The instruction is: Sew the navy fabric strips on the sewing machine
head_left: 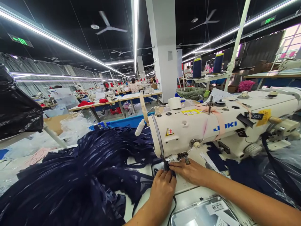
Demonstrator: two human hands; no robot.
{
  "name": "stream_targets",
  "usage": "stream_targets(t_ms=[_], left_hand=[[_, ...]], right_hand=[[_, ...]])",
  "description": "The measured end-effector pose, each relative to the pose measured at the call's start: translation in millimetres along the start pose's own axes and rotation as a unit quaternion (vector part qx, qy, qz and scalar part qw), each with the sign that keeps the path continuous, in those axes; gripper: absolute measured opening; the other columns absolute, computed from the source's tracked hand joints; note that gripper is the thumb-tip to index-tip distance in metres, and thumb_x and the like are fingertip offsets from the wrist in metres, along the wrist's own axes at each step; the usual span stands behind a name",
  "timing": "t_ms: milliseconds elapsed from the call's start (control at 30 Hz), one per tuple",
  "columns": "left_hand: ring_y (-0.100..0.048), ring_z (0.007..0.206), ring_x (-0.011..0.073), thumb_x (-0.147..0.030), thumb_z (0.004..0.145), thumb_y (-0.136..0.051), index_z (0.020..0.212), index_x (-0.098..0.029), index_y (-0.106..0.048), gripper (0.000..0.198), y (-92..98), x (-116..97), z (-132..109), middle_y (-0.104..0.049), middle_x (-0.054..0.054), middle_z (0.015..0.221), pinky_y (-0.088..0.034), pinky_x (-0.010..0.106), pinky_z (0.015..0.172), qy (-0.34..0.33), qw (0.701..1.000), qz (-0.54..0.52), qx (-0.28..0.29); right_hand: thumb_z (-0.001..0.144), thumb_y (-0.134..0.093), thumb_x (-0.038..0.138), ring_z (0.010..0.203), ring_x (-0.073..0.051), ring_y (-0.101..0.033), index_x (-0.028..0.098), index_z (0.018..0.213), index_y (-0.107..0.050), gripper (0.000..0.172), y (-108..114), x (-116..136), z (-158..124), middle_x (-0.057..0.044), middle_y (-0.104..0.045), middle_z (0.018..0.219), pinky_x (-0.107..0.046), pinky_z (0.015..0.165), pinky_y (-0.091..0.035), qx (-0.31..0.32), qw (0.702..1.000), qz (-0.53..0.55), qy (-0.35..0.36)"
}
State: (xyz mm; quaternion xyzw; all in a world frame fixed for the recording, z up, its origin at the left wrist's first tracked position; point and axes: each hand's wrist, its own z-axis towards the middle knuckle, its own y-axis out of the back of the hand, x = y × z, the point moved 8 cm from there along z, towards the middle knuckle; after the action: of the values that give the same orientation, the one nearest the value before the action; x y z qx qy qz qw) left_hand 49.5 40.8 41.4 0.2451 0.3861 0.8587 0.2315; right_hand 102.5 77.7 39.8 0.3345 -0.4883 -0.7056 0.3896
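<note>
Head view: heaped navy-blue fabric strips (77, 175), left, could by weight drag work askew; left hand (163, 186), fingers bunched, presses dark navy cloth (173, 171); right hand (191, 171), fingers extended, alongside, under white metal sewing machine (188, 125). Pinching cannot be told; slipping risks injury.

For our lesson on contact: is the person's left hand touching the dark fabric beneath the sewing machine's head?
Touching. The head view shows the left hand laid on the dark fabric, no gap visible.

Pale pillar (164, 40), black ceiling (117, 12) above. Strip light (135, 31), fan (108, 28) left of pillar; grey curtains (42, 69) farther left. Worktop (138, 95) just left of pillar's base; bright window (291, 39) far right.
</note>
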Motion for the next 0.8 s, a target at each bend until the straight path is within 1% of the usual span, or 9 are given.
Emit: stream_targets(t_ms=[100,233,433,500,633,800], left_hand=[[-0.06,0.07,0.0178,0.005,0.066,-0.044,0.069,-0.014,-0.056,0.023,-4.4,0,1,-0.065,0.007,0.076,-0.048,0.032,0.074,0.0,1.0,0.005,0.013],[-0.06,0.069,0.0178,0.003,0.067,-0.047,0.069,-0.014,-0.057,0.02,-8.8,1,4,-0.065,0.006,0.074,-0.047,0.031,0.073,0.011,0.999,0.012,0.048],[-0.061,0.075,0.0182,0.002,0.07,-0.047,0.076,-0.014,-0.059,0.02,-8.3,2,8,-0.066,0.006,0.081,-0.045,0.032,0.079,0.024,0.995,0.011,0.091],[-0.061,0.073,0.0181,0.002,0.071,-0.047,0.076,-0.014,-0.059,0.02,-9.5,3,8,-0.066,0.006,0.08,-0.044,0.032,0.078,0.028,0.995,0.015,0.095],[-0.06,0.07,0.018,0.002,0.073,-0.048,0.073,-0.012,-0.059,0.018,-12.7,5,10,-0.065,0.006,0.076,-0.044,0.032,0.074,0.022,0.996,0.023,0.081],[-0.06,0.068,0.0169,0.001,0.076,-0.045,0.072,-0.013,-0.058,0.019,-13.5,6,11,-0.064,0.005,0.073,-0.042,0.031,0.073,0.018,0.997,0.021,0.079]], right_hand=[[0.08,-0.035,-0.001,0.099,-0.02,-0.057,0.01,0.107,-0.058,0.037,4,-2,2,-0.012,-0.06,0.11,-0.033,0.083,-0.044,-0.011,1.0,0.015,-0.002],[0.081,-0.036,0.001,0.095,-0.02,-0.059,0.01,0.106,-0.059,0.035,5,-2,3,-0.013,-0.062,0.107,-0.032,0.082,-0.046,-0.023,1.0,0.015,0.011],[0.08,-0.033,0.001,0.082,-0.022,-0.061,0.008,0.109,-0.058,0.038,3,-5,2,-0.013,-0.066,0.092,-0.034,0.073,-0.048,-0.041,0.999,-0.021,0.006],[0.08,-0.032,0.0,0.08,-0.021,-0.061,0.008,0.106,-0.059,0.039,5,-5,2,-0.012,-0.066,0.088,-0.032,0.072,-0.047,-0.057,0.998,-0.014,0.009],[0.079,-0.03,0.0,0.077,-0.021,-0.06,0.01,0.103,-0.061,0.04,10,-5,3,-0.011,-0.066,0.083,-0.033,0.071,-0.045,-0.081,0.997,-0.005,0.0],[0.077,-0.035,0.002,0.075,-0.02,-0.058,0.011,0.107,-0.059,0.04,5,-11,3,-0.01,-0.065,0.081,-0.034,0.075,-0.043,-0.087,0.996,0.021,-0.016]])
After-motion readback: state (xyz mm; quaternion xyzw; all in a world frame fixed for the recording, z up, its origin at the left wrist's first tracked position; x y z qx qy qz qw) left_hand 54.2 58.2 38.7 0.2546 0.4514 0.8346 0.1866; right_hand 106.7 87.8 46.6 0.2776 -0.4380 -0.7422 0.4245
